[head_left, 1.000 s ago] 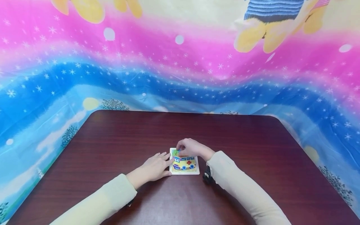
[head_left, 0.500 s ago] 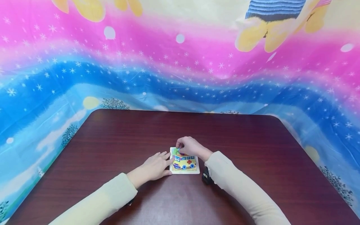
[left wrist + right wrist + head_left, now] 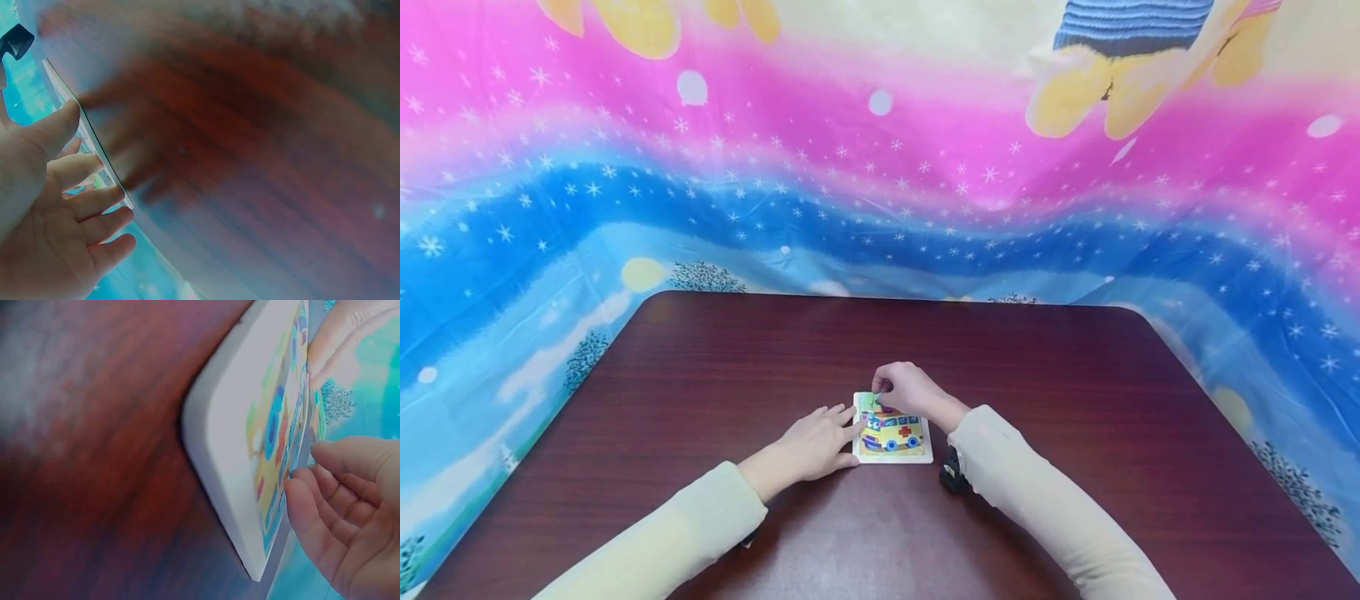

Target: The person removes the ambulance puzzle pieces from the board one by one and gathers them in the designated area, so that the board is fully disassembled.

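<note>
A small white-bordered jigsaw board [image 3: 891, 459] with a cartoon ambulance picture lies flat on the dark wooden table. My left hand [image 3: 815, 444] rests at its left edge, fingers spread and fairly straight, with the fingertips touching the border. Over the board's upper part, my right hand [image 3: 912, 390] bends down with curled fingers. In the right wrist view, its thumb and index finger pinch a thin, green-edged puzzle piece [image 3: 318, 415] raised from the picture. That hand covers the board's upper right area in the head view.
The brown table [image 3: 760, 350] extends around the board on all sides. A colourful fabric backdrop [image 3: 880, 192] hangs behind the table and along its sides. A black wrist camera [image 3: 953, 475] sits under the right sleeve, close to the board's right edge.
My right hand has shifted slightly toward the far side, and a bit more of the picture's upper part shows beneath it. The left hand and board stay in place.
</note>
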The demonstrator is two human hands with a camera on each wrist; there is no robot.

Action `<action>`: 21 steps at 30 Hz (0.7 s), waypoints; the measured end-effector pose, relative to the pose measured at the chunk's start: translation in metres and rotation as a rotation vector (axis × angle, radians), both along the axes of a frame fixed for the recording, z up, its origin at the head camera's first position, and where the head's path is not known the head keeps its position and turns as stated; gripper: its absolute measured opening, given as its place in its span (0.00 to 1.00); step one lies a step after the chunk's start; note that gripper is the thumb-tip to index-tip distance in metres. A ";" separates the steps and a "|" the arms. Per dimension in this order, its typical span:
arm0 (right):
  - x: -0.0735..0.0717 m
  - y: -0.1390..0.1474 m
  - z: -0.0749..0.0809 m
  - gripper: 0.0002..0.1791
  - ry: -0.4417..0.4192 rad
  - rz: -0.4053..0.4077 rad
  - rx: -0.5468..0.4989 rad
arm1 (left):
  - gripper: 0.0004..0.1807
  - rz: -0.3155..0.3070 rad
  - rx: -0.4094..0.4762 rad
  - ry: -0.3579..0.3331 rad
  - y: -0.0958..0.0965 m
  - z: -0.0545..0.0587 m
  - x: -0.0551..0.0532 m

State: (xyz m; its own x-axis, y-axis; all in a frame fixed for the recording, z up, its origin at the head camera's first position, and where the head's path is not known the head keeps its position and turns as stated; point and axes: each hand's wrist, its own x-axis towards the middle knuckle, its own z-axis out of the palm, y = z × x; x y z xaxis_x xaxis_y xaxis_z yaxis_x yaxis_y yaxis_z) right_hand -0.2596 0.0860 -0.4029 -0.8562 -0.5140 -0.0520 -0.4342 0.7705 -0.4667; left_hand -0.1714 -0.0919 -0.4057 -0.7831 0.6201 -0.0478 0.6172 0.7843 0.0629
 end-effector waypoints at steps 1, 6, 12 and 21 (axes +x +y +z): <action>0.000 0.002 0.001 0.04 -0.006 -0.001 -0.006 | 0.29 -0.001 -0.002 0.000 0.000 0.000 0.000; -0.002 0.014 0.007 0.04 -0.032 -0.008 -0.080 | 0.29 -0.008 -0.009 0.004 0.000 0.000 0.000; -0.008 0.036 0.012 0.04 -0.028 -0.034 -0.129 | 0.29 -0.007 -0.004 -0.007 0.000 0.000 0.001; -0.013 0.075 0.013 0.03 -0.027 -0.061 -0.124 | 0.29 -0.015 -0.002 0.015 0.000 0.001 0.001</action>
State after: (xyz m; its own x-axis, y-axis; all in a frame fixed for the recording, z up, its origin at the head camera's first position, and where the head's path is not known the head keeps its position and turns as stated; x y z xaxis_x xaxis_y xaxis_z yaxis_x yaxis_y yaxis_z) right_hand -0.2725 0.1610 -0.3898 -0.8854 -0.4646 -0.0149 -0.3741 0.7312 -0.5705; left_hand -0.1701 -0.0919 -0.4052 -0.7743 0.6317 -0.0373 0.6298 0.7750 0.0523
